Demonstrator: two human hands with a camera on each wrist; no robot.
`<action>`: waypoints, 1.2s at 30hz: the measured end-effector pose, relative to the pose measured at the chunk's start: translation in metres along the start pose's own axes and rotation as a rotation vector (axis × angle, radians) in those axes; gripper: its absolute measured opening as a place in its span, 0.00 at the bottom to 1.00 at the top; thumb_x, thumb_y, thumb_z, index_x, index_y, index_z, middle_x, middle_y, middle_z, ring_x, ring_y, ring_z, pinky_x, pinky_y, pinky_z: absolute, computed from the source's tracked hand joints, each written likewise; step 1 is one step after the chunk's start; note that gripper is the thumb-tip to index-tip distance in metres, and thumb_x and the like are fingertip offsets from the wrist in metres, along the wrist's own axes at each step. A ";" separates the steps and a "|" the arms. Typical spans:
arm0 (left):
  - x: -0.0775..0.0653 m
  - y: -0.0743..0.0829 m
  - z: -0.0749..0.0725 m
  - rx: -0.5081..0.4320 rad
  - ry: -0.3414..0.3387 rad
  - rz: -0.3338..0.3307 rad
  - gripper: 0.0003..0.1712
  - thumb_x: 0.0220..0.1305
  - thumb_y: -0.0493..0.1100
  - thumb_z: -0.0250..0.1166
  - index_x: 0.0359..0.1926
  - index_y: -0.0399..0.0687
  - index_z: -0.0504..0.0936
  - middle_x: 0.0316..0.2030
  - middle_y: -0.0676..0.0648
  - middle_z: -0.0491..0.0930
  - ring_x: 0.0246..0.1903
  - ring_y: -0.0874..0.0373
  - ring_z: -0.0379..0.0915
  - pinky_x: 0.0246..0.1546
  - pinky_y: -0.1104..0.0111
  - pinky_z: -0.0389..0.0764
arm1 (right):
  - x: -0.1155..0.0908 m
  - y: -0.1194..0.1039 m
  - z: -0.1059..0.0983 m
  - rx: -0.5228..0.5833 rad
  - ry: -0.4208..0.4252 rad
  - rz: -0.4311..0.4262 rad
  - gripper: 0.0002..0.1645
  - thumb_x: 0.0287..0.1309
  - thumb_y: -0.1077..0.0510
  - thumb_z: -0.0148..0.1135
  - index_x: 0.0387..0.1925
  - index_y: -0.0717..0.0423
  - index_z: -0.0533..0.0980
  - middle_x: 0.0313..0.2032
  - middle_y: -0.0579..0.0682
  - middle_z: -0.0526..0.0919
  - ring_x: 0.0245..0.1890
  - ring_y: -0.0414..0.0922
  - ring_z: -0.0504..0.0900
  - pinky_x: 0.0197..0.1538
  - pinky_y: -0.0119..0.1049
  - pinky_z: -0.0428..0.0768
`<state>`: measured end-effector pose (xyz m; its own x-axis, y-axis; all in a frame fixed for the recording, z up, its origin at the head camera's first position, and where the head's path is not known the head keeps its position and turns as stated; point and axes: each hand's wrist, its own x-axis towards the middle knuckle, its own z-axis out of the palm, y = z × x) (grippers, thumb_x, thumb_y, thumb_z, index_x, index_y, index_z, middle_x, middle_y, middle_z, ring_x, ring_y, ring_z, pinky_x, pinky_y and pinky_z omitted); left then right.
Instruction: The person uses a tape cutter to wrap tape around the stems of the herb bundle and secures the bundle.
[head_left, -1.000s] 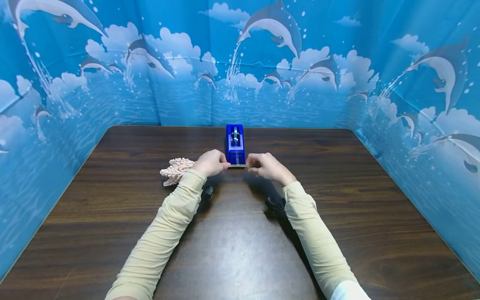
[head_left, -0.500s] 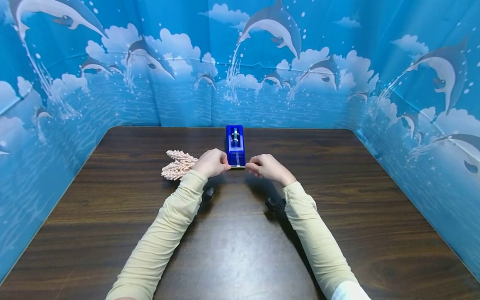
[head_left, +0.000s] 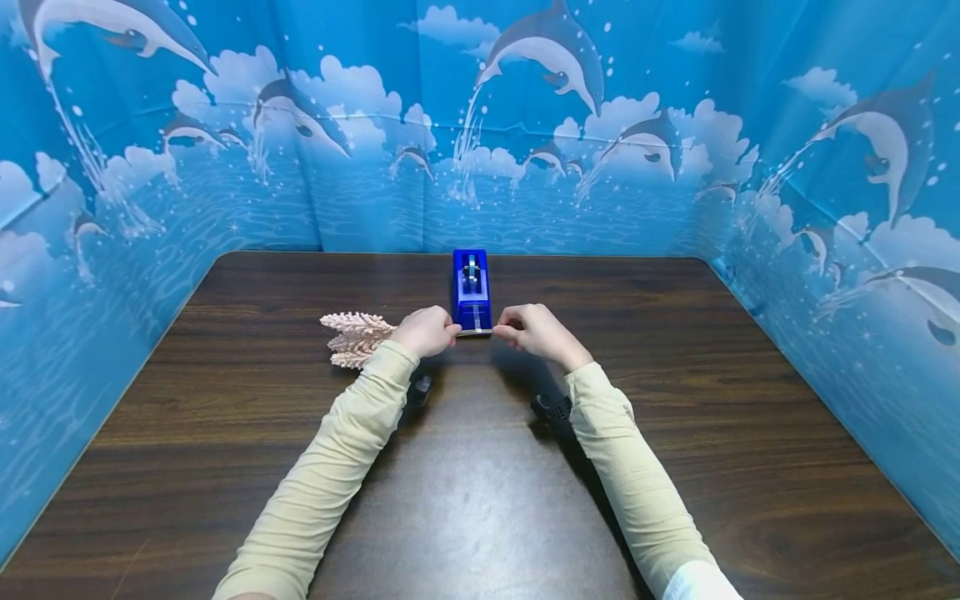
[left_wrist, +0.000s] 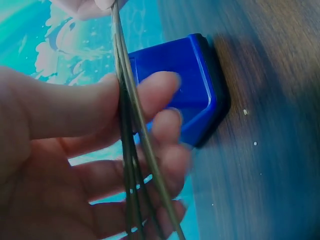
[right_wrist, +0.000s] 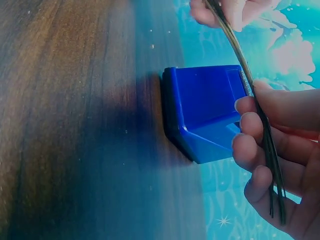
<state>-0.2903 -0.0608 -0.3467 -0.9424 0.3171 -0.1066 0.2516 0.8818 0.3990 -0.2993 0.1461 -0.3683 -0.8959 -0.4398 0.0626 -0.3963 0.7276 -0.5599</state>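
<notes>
Head view looks down at my left hand point(head_left: 425, 331) and my right hand point(head_left: 536, 331), near each other over the dark brown table with wood lines point(head_left: 480, 500). Between them is a thin bundle of greenish-brown stems point(head_left: 474, 334), right at the front end of the shiny blue plastic tape dispenser point(head_left: 471, 287). I cannot tell if the stems touch it. They run side to side, the long way going from my left to my right, across the dispenser, which points away from me. Past my left hand, pale pink, bumpy flower heads point(head_left: 356, 340) stick out and point to my left. They look like fluffy little cobs and fan apart at the tips. My left thumb and first finger pinch the stems, with the other fingers loosely bent. In the left wrist view, the stems sit close together by that pinch, then spread apart below it. My right thumb and finger pinch the other end. In the right wrist view, the stems run past my bent fingers, thin and dark, with uneven ends.
</notes>
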 end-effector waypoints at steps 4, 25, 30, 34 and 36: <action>0.001 -0.003 0.000 -0.021 0.024 -0.001 0.16 0.67 0.46 0.58 0.27 0.42 0.84 0.25 0.48 0.81 0.30 0.54 0.74 0.36 0.63 0.73 | 0.000 0.000 0.000 -0.015 0.025 -0.021 0.12 0.64 0.56 0.61 0.32 0.62 0.79 0.22 0.51 0.81 0.20 0.40 0.78 0.28 0.30 0.75; 0.004 -0.005 0.000 -0.099 0.092 0.006 0.13 0.65 0.48 0.62 0.31 0.42 0.81 0.25 0.47 0.83 0.30 0.53 0.77 0.35 0.63 0.73 | 0.003 0.001 0.002 -0.069 0.045 -0.001 0.18 0.69 0.54 0.54 0.32 0.63 0.81 0.30 0.59 0.85 0.25 0.42 0.71 0.34 0.34 0.70; 0.005 -0.005 0.002 -0.118 0.093 0.000 0.19 0.69 0.48 0.57 0.31 0.38 0.86 0.19 0.49 0.81 0.25 0.56 0.74 0.29 0.68 0.69 | 0.004 0.000 0.001 -0.071 0.083 -0.004 0.14 0.66 0.55 0.58 0.33 0.63 0.81 0.27 0.55 0.82 0.25 0.42 0.71 0.33 0.34 0.70; 0.005 -0.005 0.004 -0.100 0.121 0.007 0.15 0.65 0.47 0.62 0.32 0.40 0.85 0.25 0.47 0.83 0.28 0.54 0.75 0.31 0.65 0.71 | 0.004 0.001 0.003 -0.076 0.090 0.000 0.12 0.65 0.55 0.59 0.34 0.61 0.81 0.27 0.52 0.81 0.26 0.41 0.72 0.33 0.32 0.71; 0.005 -0.005 0.004 -0.088 0.131 0.006 0.13 0.63 0.48 0.64 0.32 0.42 0.85 0.29 0.45 0.83 0.31 0.52 0.76 0.34 0.63 0.73 | 0.004 0.001 0.003 -0.071 0.092 -0.002 0.11 0.65 0.55 0.60 0.34 0.60 0.81 0.28 0.52 0.81 0.26 0.41 0.72 0.33 0.32 0.71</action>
<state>-0.2957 -0.0623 -0.3527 -0.9631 0.2688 0.0140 0.2425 0.8441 0.4782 -0.3028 0.1435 -0.3714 -0.9084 -0.3937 0.1407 -0.4084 0.7638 -0.4998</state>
